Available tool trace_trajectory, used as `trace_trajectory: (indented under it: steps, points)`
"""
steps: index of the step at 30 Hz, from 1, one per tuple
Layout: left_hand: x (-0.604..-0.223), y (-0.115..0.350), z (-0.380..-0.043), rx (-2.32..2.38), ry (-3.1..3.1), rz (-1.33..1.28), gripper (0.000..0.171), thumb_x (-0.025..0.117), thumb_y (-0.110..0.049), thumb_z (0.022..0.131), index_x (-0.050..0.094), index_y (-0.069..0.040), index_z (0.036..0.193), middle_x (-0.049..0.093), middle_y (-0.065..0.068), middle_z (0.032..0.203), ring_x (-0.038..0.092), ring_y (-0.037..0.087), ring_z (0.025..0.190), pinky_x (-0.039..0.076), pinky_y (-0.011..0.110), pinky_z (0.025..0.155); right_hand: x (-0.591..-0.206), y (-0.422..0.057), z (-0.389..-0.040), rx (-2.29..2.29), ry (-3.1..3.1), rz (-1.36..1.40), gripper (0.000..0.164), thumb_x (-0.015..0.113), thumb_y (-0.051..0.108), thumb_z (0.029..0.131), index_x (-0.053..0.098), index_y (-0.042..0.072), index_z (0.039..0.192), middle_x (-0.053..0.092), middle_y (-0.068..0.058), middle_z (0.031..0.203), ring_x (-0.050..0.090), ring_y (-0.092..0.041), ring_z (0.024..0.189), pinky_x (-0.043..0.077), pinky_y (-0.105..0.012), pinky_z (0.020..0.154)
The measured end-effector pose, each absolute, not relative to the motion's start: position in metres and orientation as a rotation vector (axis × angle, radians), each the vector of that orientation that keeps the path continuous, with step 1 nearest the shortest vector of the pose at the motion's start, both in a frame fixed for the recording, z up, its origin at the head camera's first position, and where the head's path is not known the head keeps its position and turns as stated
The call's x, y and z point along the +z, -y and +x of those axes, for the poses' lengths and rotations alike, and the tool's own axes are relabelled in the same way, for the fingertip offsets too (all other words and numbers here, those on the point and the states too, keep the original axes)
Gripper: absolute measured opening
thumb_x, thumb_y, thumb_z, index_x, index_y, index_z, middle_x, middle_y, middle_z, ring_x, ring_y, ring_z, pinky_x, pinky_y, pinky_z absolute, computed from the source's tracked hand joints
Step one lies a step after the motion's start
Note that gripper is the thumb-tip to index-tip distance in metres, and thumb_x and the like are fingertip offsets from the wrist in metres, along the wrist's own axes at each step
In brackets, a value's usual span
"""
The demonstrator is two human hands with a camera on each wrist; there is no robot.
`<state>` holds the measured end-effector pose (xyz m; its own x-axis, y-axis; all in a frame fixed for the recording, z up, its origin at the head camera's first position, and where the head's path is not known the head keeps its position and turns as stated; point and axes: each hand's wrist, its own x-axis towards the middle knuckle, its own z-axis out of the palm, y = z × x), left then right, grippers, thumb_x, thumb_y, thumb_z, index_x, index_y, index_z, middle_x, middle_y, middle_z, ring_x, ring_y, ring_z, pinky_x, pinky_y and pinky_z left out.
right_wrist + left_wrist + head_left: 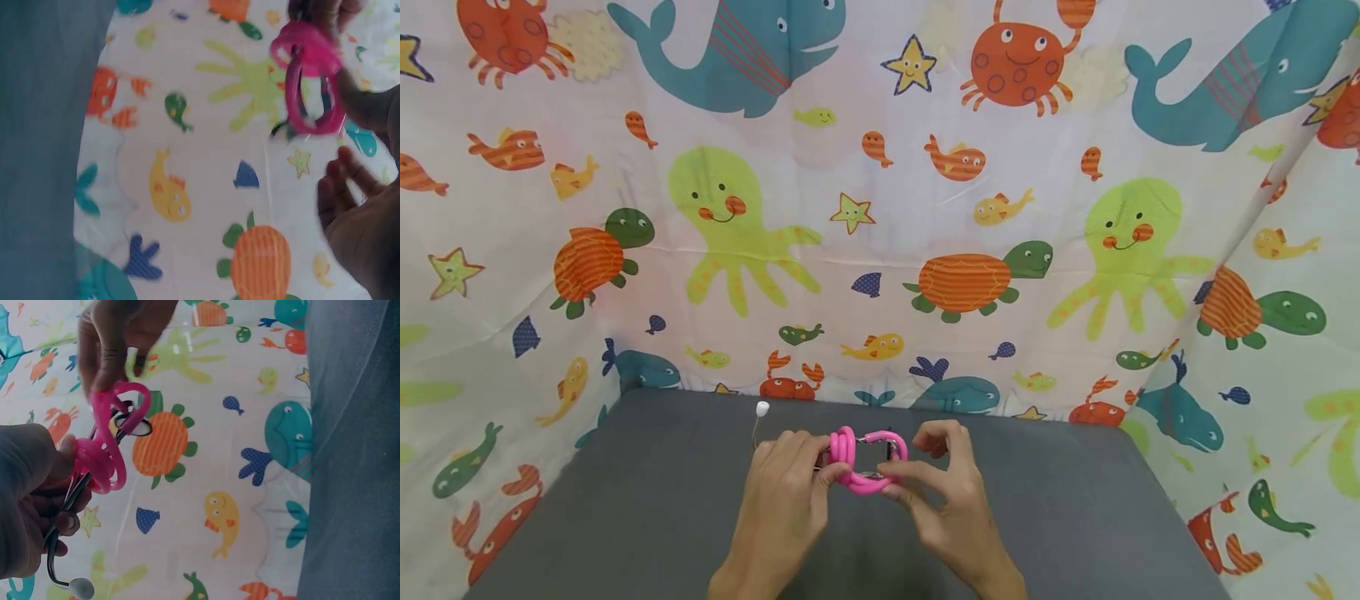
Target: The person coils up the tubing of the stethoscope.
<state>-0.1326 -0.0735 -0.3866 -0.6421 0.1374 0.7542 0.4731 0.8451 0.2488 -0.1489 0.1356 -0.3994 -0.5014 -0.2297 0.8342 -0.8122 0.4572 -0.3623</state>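
A stethoscope (844,454) with bright pink tubing is held up between both hands over the grey table. Its tubing is wound into a bundle on the left, with a loop reaching right. My left hand (786,492) grips the wound part and the metal ear tubes. A white ear tip (81,588) sticks out below that hand in the left wrist view. With thumb and finger, my right hand (951,504) pinches the lower right of the loop; other fingers stand off it. Dark and metal parts show inside the loop, partly hidden by tubing.
The grey tabletop (662,500) lies under the hands. A white curtain (880,308) printed with sea animals surrounds it at the back and both sides.
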Motion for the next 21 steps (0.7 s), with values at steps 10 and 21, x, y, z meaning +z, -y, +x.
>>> trace_trajectory:
  steps: [10, 21]
  points:
    - [-0.393, 0.075, -0.139, -0.512, 2.328, -0.551, 0.028, 0.09, -0.033, 0.078, 0.074, -0.016, 0.093, 0.055, -0.009, 0.077, 0.044, 0.005, 0.075, 0.037, 0.023, 0.073, -0.393, -0.137, -0.147, 1.812, 2.272, 0.349, 0.039, 0.09, 0.005, 0.077, 0.053, 0.008, 0.091, 0.05, -0.005, 0.1, 0.053, -0.015, 0.09, 0.049, -0.025, 0.078]
    - [-0.419, 0.08, -0.163, -0.576, 2.525, -0.604, 0.022, 0.082, -0.03, 0.089, 0.069, -0.013, 0.095, 0.056, -0.004, 0.087, 0.043, 0.007, 0.076, 0.036, 0.024, 0.072, -0.398, -0.152, -0.149, 1.832, 2.306, 0.0, 0.04, 0.087, 0.013, 0.085, 0.052, 0.004, 0.102, 0.046, -0.007, 0.095, 0.048, -0.019, 0.088, 0.042, -0.025, 0.076]
